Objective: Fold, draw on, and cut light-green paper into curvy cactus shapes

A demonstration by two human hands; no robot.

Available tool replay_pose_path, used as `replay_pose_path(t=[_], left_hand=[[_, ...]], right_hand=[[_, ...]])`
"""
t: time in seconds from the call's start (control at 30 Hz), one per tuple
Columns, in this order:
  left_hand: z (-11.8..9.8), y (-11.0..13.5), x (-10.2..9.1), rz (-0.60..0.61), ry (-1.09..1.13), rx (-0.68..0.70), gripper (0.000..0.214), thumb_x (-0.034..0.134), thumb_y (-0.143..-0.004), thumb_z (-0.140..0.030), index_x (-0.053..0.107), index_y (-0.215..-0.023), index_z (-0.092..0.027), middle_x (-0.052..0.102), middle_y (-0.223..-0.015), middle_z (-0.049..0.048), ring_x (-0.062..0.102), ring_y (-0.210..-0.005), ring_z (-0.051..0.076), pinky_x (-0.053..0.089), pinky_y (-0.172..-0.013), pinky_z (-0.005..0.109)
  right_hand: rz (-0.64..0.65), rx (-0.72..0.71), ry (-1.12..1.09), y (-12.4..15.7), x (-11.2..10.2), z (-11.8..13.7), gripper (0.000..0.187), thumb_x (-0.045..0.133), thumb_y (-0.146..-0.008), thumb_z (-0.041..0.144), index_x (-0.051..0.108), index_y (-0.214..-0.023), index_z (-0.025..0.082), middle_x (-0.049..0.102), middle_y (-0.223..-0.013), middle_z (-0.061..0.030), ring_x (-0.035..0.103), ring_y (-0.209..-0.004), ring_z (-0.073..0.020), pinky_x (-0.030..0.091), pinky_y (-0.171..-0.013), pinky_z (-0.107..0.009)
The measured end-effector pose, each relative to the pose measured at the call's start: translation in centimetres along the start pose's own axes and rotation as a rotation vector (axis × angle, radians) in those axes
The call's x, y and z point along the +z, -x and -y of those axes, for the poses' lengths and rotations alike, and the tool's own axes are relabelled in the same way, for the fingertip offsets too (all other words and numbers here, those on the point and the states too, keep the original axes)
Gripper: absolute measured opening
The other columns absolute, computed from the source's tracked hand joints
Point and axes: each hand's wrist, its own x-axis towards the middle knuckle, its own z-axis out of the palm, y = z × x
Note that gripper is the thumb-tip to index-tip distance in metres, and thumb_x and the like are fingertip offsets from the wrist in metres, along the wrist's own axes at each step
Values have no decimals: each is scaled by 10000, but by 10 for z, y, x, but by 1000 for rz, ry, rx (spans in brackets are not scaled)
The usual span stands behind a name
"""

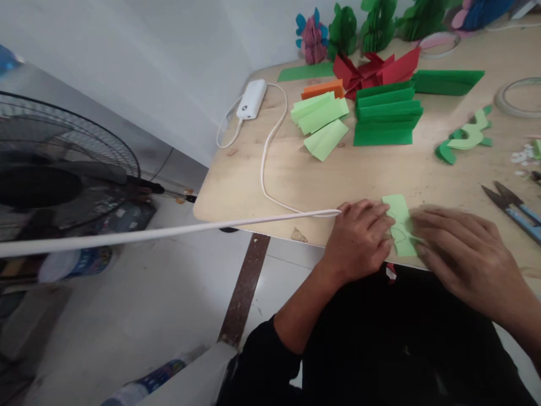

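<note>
A small folded light green paper (399,224) lies at the near edge of the wooden table (296,175). My left hand (361,239) rests on its left side with fingers curled down, pressing it flat. My right hand (459,248) lies over its right side, fingers stretched and slightly smeared by motion. Both hands touch the paper; a thin drawn line shows on it between them.
Stacks of folded paper lie further back: light green (322,121), dark green (386,115), red (376,70), orange (323,88). Scissors (513,210) lie at right. A white power bank (252,98) with its cable (266,169) crosses the table. A fan (59,169) stands left.
</note>
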Motion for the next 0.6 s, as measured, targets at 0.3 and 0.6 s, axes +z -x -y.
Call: replay_pose_path(t=[0.3, 0.6], left_hand=[[0, 1, -1, -2, 26, -19, 342, 508, -953, -330, 650, -1222, -173, 640, -1393, 57, 492, -1302, 260, 355, -1110, 462], [-1, 1, -1, 11, 37, -32, 335, 508, -951, -327, 643, -1213, -168, 644, -1393, 69, 500, -1305, 269, 351, -1107, 465]], right_hand=[[-16, 29, 12, 1, 0, 3, 231, 616, -908, 191, 630, -1133, 239, 741, -1153, -105, 673, -1108, -299, 473, -884, -459], [-44, 4, 36, 1, 2, 3, 211, 605, -915, 185, 641, -1123, 170, 733, -1129, -143, 668, -1092, -311, 473, -874, -455]])
